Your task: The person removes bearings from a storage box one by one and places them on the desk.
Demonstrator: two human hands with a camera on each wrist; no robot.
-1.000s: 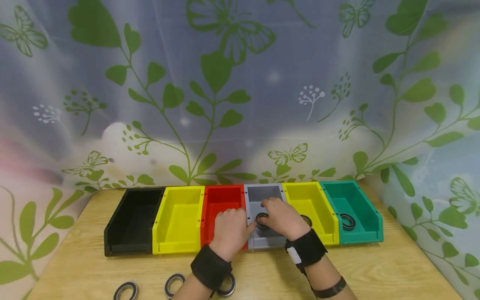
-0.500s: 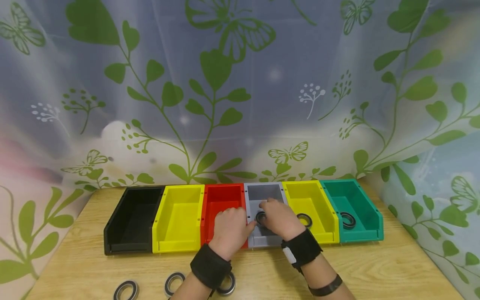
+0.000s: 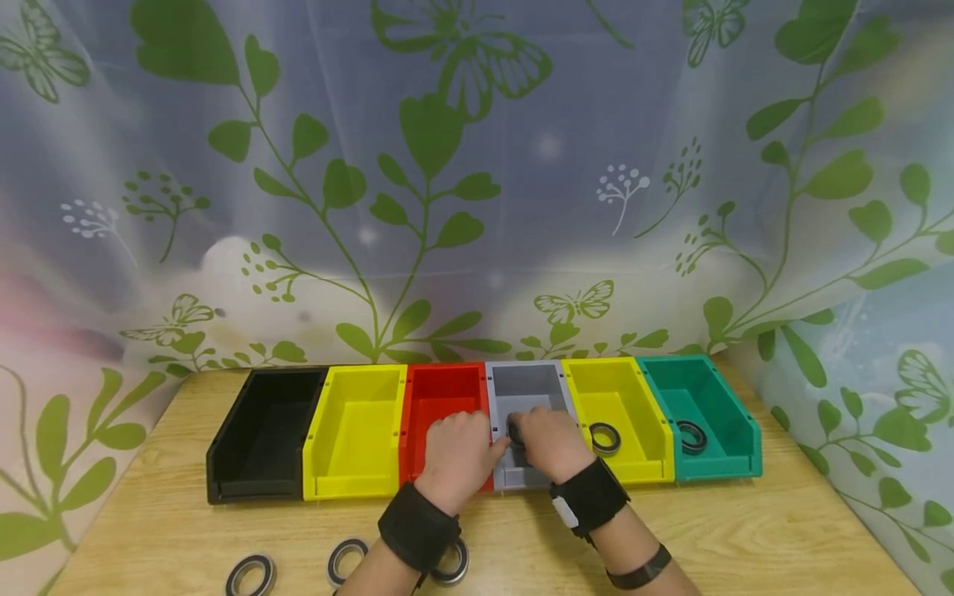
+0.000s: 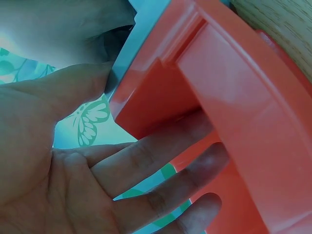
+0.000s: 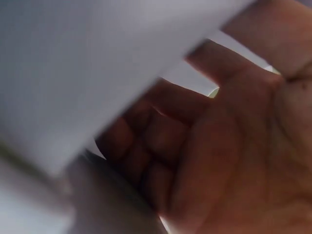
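My left hand rests at the red bin, its fairly straight fingers reaching inside and its thumb by the wall shared with the grey bin. My right hand reaches into the grey bin and pinches a ball bearing, a dark ring with a metal rim, at its left side; the hand covers part of the ring. In the right wrist view the fingers are curled behind the blurred grey wall. A second bearing lies in the right yellow bin, and another bearing in the green bin.
A black bin and another yellow bin continue the row leftward. Near the table's front lie three bearings: one at left, a middle bearing and a bearing partly behind the left wrist. A patterned curtain hangs behind.
My right hand has shifted left and closed its fingers on the bearing in the grey bin, uncovering the bearing in the right yellow bin. The left hand has stayed put.
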